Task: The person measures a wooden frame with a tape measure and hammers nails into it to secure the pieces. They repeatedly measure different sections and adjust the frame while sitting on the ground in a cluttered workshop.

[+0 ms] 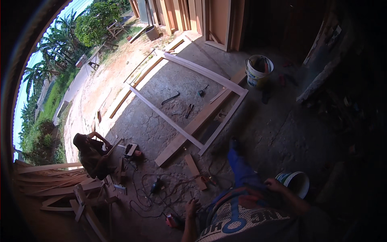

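Note:
My left hand is closed in front of my body at the lower middle, with a thin, short thing poking up that is too small to name. To the right, my right hand is held near my waist beside a white bucket; its fingers are too dim to read. Ahead of me, a large pale wooden frame lies on the floor. A wide plank runs under it at a slant. Neither hand touches the frame. A shorter board lies between it and me.
Inside the frame lie a dark bent bar, pliers and a small teal tool. Cords and a power tool are on the floor. A person crouches at left near stacked timber. Another bucket stands beyond.

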`<act>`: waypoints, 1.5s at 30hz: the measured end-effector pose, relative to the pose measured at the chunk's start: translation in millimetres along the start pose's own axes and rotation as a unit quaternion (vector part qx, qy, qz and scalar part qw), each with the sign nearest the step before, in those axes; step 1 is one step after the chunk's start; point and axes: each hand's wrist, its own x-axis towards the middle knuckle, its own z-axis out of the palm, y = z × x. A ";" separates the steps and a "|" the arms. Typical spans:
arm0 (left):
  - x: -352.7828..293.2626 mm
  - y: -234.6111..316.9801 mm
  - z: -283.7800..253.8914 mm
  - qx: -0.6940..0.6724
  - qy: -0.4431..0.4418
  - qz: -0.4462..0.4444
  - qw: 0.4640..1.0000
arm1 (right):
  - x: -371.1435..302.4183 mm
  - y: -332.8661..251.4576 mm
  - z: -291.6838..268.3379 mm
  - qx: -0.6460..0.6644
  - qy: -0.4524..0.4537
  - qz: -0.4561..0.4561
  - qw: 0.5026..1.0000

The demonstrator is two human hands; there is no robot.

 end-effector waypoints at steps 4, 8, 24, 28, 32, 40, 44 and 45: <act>66.7 -18.0 -2.6 0.072 -0.003 0.066 0.995 | 98.3 -47.3 -65.1 0.039 -0.087 -0.041 0.995; 117.8 62.0 24.6 0.215 -0.018 0.118 0.969 | 194.0 -103.8 -116.7 0.114 -0.085 -0.053 0.988; 351.7 480.3 229.9 0.116 -0.124 -0.049 0.984 | 546.2 -179.8 -168.1 -0.073 0.101 -0.167 0.978; 455.7 575.5 256.7 0.226 -0.097 -0.107 0.963 | 599.4 -251.5 -211.3 -0.238 -0.049 0.070 0.968; 588.3 703.1 276.3 0.273 -0.115 -0.132 0.946 | 694.2 -339.0 -243.6 -0.208 -0.015 0.156 0.966; 655.8 1021.3 388.3 0.336 -0.128 0.052 0.932 | 774.0 -481.7 -280.3 -0.127 0.144 0.163 0.968; 693.8 1088.2 404.1 0.470 -0.155 0.007 0.869 | 818.5 -486.3 -214.3 0.059 0.276 0.173 0.944; 700.3 1100.7 410.0 0.512 -0.150 -0.007 0.845 | 827.1 -487.7 -184.4 0.124 0.305 0.185 0.926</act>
